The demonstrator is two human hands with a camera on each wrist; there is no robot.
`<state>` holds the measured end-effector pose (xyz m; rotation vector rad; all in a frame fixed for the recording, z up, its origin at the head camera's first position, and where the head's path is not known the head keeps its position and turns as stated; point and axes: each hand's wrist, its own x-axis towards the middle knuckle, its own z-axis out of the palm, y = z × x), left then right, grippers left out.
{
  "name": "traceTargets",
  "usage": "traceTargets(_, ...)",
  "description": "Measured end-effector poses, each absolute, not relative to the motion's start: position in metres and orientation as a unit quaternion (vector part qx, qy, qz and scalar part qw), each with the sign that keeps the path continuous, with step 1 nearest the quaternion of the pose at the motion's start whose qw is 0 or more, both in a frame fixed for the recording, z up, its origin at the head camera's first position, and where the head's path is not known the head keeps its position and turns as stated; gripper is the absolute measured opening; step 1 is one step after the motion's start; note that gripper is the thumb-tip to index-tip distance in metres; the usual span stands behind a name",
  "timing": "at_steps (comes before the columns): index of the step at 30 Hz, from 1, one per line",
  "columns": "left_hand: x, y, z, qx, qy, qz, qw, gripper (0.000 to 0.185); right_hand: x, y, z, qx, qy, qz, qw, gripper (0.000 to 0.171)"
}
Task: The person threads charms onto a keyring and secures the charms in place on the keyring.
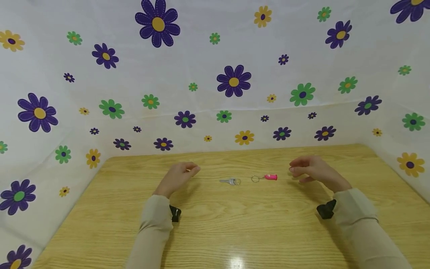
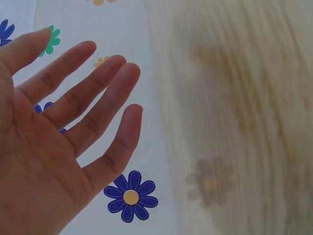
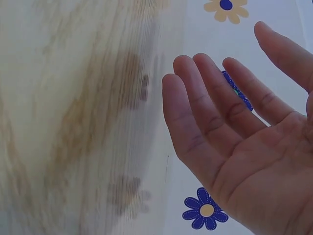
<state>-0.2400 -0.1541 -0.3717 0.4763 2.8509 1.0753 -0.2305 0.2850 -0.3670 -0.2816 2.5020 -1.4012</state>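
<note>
A silver key (image 1: 230, 181) with a small ring at its right end lies flat near the middle of the table. Just right of it is a bright pink keychain charm (image 1: 271, 177), its metal ring (image 1: 255, 179) pointing toward the key. My left hand (image 1: 178, 178) hovers over the table to the left of the key, fingers relaxed and holding nothing. On the other side, my right hand (image 1: 315, 171) is held above the wood, right of the pink charm, its fingers loosely bent. Both wrist views show bare palms with spread or slightly curved fingers.
The wooden table (image 1: 208, 228) reaches back to a white cloth (image 1: 198, 67) printed with purple, green and yellow flowers, which also encloses the left and right sides. Black straps (image 1: 326, 210) sit at both wrists below the beige sleeves (image 1: 357, 209).
</note>
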Motion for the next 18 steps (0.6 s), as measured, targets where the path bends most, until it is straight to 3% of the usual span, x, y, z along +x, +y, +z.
traceTargets(18, -0.261, -0.145, -0.377, 0.173, 0.883, 0.422, 0.107, 0.043, -0.245, 0.268, -0.374, -0.102, 0.853, -0.49, 0.15, 0.05)
